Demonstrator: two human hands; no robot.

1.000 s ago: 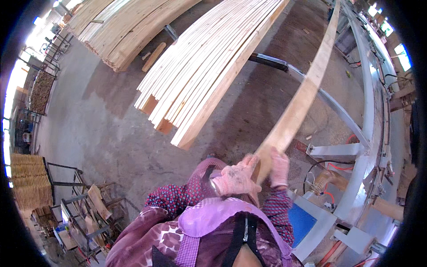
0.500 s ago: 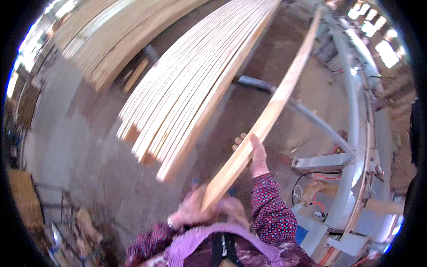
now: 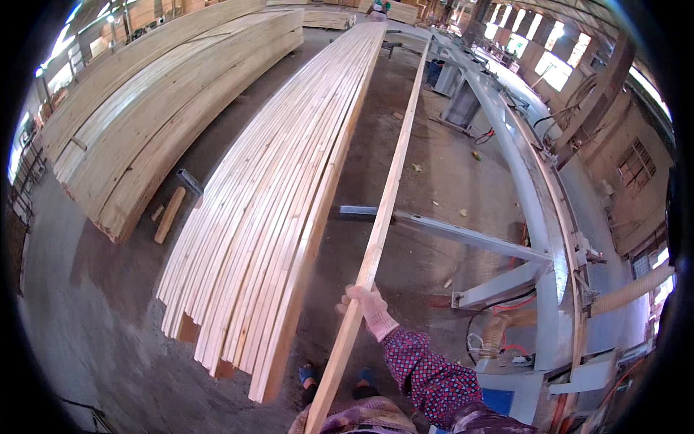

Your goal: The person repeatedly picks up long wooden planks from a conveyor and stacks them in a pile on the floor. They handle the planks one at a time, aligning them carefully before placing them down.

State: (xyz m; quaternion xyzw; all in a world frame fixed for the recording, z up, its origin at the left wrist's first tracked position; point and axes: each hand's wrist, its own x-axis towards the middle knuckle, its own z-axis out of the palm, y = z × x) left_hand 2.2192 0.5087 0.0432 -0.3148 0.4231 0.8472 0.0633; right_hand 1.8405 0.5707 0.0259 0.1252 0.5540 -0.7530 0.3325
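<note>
A long, narrow wooden strip [image 3: 387,195] slants from the bottom edge to the far background. My right hand [image 3: 372,311], in a pale knitted glove, is closed around its near part, fingers curling past the left side. Just a sliver of what appears to be my left hand [image 3: 297,422] shows at the lower edge, beside the strip's near end; its fingers are hidden. To the left of the held strip lies a broad row of similar wooden strips [image 3: 267,195], packed side by side with uneven near ends.
Stacked timber [image 3: 166,94] stands farther left, with a short wood block [image 3: 170,215] on the floor beside it. A grey metal crossbar [image 3: 463,233] passes beneath the held strip to a long machine frame [image 3: 538,224] on the right. Another person [image 3: 377,12] is at the far end.
The view has tilted up, showing more of the far end. The held strip now lies nearer the row and more parallel to it. My left hand has dropped almost out of view.
</note>
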